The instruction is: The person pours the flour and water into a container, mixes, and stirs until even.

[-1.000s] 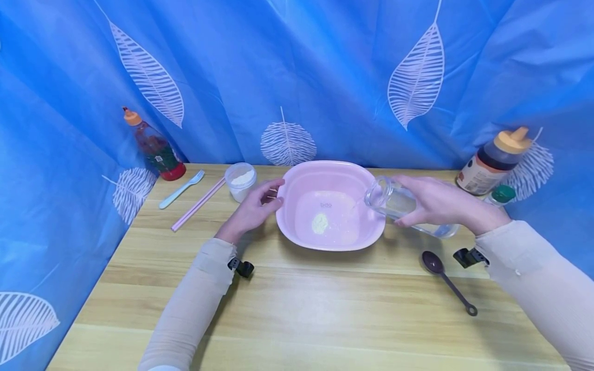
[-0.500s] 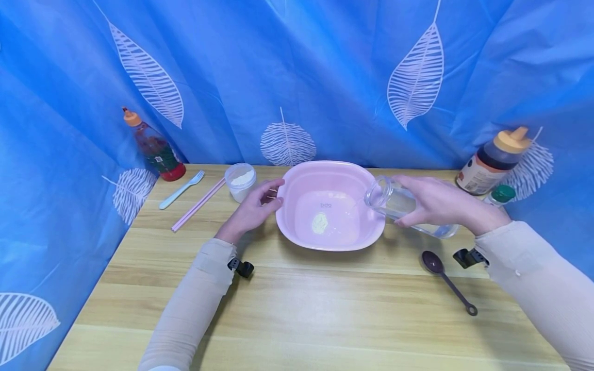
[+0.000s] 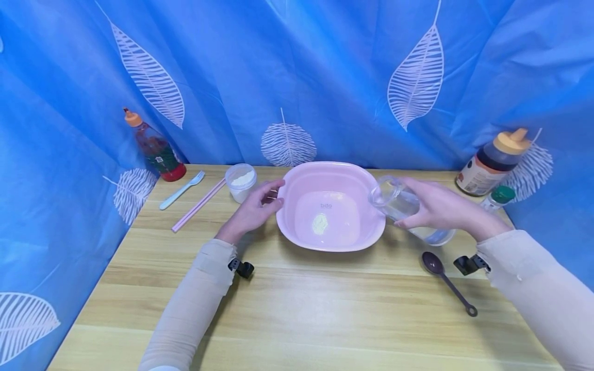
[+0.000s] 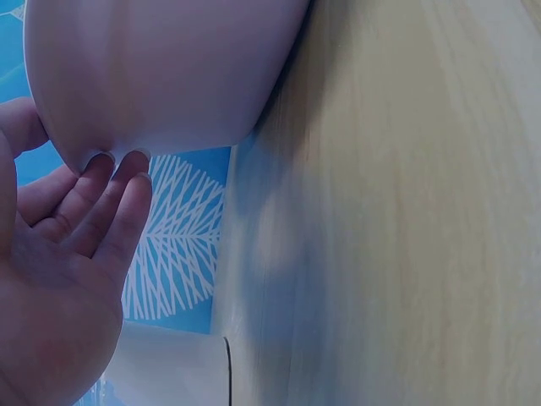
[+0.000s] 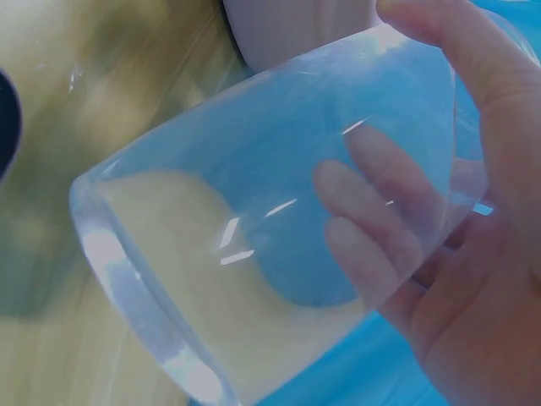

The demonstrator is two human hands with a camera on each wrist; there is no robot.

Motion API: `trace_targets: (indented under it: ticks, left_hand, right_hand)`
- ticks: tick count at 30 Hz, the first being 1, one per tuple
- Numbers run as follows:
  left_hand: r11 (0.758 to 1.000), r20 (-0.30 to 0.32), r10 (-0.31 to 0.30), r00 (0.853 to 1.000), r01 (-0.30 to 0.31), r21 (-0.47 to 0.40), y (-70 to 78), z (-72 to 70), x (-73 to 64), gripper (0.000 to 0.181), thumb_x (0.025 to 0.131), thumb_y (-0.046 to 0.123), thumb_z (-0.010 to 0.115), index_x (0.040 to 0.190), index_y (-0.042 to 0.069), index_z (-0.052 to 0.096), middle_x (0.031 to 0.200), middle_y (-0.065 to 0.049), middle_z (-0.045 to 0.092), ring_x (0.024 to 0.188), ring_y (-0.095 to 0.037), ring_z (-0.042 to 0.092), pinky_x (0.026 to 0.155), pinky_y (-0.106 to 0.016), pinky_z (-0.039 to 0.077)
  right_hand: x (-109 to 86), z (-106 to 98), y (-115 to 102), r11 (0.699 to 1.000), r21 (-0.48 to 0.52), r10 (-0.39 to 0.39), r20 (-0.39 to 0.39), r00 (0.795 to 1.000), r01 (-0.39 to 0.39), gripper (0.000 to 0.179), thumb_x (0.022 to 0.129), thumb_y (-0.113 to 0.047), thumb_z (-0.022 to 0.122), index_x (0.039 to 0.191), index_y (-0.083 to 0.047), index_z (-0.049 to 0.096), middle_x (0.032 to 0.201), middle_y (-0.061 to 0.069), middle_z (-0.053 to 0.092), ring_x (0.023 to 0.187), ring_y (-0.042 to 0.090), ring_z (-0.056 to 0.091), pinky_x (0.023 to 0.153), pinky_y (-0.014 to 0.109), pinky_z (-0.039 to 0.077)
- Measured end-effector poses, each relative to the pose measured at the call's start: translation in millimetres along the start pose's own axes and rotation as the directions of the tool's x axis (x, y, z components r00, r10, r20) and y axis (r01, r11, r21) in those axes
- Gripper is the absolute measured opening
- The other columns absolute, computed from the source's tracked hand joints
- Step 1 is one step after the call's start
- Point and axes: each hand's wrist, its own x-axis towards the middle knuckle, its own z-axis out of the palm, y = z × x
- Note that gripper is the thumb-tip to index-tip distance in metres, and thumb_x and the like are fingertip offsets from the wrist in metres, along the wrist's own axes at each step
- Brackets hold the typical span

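Observation:
A pink basin (image 3: 301, 234) stands on the wooden table, with a small pale yellowish patch (image 3: 319, 223) on its bottom. My left hand (image 3: 254, 210) holds its left rim, the thumb on one side and fingertips under the edge, as the left wrist view (image 4: 72, 220) shows. My right hand (image 3: 436, 205) grips a clear glass bottle (image 3: 399, 204) round its body. The bottle is tilted, its mouth over the basin's right rim and its base lower right. In the right wrist view, several fingers show through the bottle's glass (image 5: 254, 169). How much liquid it holds is unclear.
An open tub of white powder (image 3: 241, 183) stands left of the basin, beside pink chopsticks (image 3: 198, 205) and a light blue fork (image 3: 182, 190). A red sauce bottle (image 3: 158, 149) is back left. At right are a dark sauce bottle (image 3: 492, 162), a green-capped jar (image 3: 500, 197) and a dark spoon (image 3: 447, 281).
The glass bottle has turned a little more upright, its base lower and its mouth slightly right. A faint stream at its mouth no longer shows. The left hand has stayed on the rim.

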Motion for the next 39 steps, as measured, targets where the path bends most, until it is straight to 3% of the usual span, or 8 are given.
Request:
trace_targets:
  ticks: [7, 12, 19, 24, 29, 33, 36, 39]
  left_hand:
    - [1.000, 0.002, 0.006, 1.000, -0.006, -0.003, 1.0, 0.3, -0.4, 0.058, 0.106, 0.013, 0.063, 0.160, 0.001, 0.048, 0.156, -0.023, 0.054, 0.134, -0.044, 0.061, 0.118, -0.058, 0.048]
    - [1.000, 0.003, 0.005, 1.000, -0.005, -0.008, 1.6, 0.7, -0.6, 0.058, 0.106, 0.013, 0.063, 0.160, 0.001, 0.047, 0.155, -0.023, 0.054, 0.134, -0.044, 0.061, 0.118, -0.058, 0.048]
    - [1.000, 0.004, -0.021, 1.000, 0.021, -0.005, 2.5, 0.9, -1.7, 0.057, 0.106, 0.014, 0.063, 0.160, 0.003, 0.048, 0.154, -0.021, 0.055, 0.135, -0.042, 0.061, 0.119, -0.057, 0.049]
    - [1.000, 0.003, -0.018, 1.000, 0.018, -0.004, 2.4, 0.9, -1.3, 0.057, 0.106, 0.015, 0.063, 0.160, 0.004, 0.049, 0.155, -0.020, 0.055, 0.136, -0.042, 0.061, 0.120, -0.057, 0.048]
    - [1.000, 0.002, -0.012, 1.000, 0.012, 0.000, 2.5, 0.5, -2.4, 0.058, 0.106, 0.015, 0.063, 0.161, 0.003, 0.048, 0.156, -0.022, 0.054, 0.136, -0.043, 0.060, 0.120, -0.057, 0.047]
    - [1.000, -0.001, -0.009, 1.000, 0.009, 0.009, 3.5, 0.6, -3.2, 0.058, 0.106, 0.014, 0.063, 0.161, 0.002, 0.047, 0.156, -0.022, 0.053, 0.137, -0.043, 0.060, 0.120, -0.057, 0.047]
    - [1.000, -0.003, -0.009, 1.000, 0.009, 0.011, 4.3, 1.0, -3.5, 0.058, 0.106, 0.014, 0.063, 0.161, 0.003, 0.047, 0.156, -0.022, 0.054, 0.136, -0.043, 0.060, 0.120, -0.057, 0.047]
    - [1.000, 0.000, -0.012, 1.000, 0.012, 0.015, 4.7, 1.5, -3.4, 0.058, 0.106, 0.015, 0.063, 0.161, 0.003, 0.048, 0.155, -0.021, 0.054, 0.136, -0.043, 0.060, 0.120, -0.057, 0.048]
  right_hand:
    - [-2.1, 6.9, 7.7, 0.996, 0.084, 0.010, -0.042, 0.999, -0.007, 0.100, 0.079, -0.047, 0.096, 0.159, -0.013, 0.046, 0.145, 0.021, 0.065, 0.121, 0.039, 0.066, 0.100, 0.060, 0.055]
    - [-4.9, 10.2, 11.7, 0.982, 0.181, 0.071, -0.094, 0.993, -0.053, 0.096, 0.080, -0.044, 0.096, 0.156, -0.014, 0.047, 0.149, 0.026, 0.060, 0.132, 0.047, 0.060, 0.107, 0.070, 0.050]
    - [-8.1, 16.3, 24.1, 0.962, 0.266, 0.125, -0.219, 0.968, -0.065, 0.091, 0.079, -0.031, 0.099, 0.152, -0.011, 0.049, 0.136, 0.025, 0.069, 0.125, 0.044, 0.067, 0.105, 0.060, 0.050]
    - [-10.5, 17.6, 32.7, 0.947, 0.311, 0.164, -0.242, 0.956, -0.084, 0.094, 0.081, -0.030, 0.098, 0.155, -0.011, 0.044, 0.138, 0.027, 0.067, 0.125, 0.045, 0.066, 0.105, 0.058, 0.051]
    - [-14.6, 18.7, 37.2, 0.935, 0.338, 0.203, -0.254, 0.946, -0.109, 0.094, 0.082, -0.031, 0.097, 0.156, -0.011, 0.042, 0.139, 0.026, 0.066, 0.125, 0.043, 0.066, 0.098, 0.027, 0.050]
    - [-17.2, 21.1, 40.5, 0.921, 0.373, 0.230, -0.294, 0.928, -0.110, 0.093, 0.084, -0.026, 0.096, 0.156, -0.008, 0.041, 0.144, 0.027, 0.060, 0.127, 0.042, 0.062, 0.097, 0.026, 0.046]
    - [-18.4, 24.0, 45.0, 0.907, 0.408, 0.261, -0.347, 0.901, -0.105, 0.090, 0.085, -0.023, 0.095, 0.155, -0.007, 0.041, 0.147, 0.023, 0.057, 0.127, 0.029, 0.058, 0.100, 0.024, 0.043]
    - [-18.9, 27.0, 51.5, 0.889, 0.447, 0.294, -0.397, 0.870, -0.096, 0.086, 0.086, -0.020, 0.093, 0.153, -0.006, 0.042, 0.147, 0.018, 0.055, 0.120, 0.011, 0.054, 0.095, 0.014, 0.040]
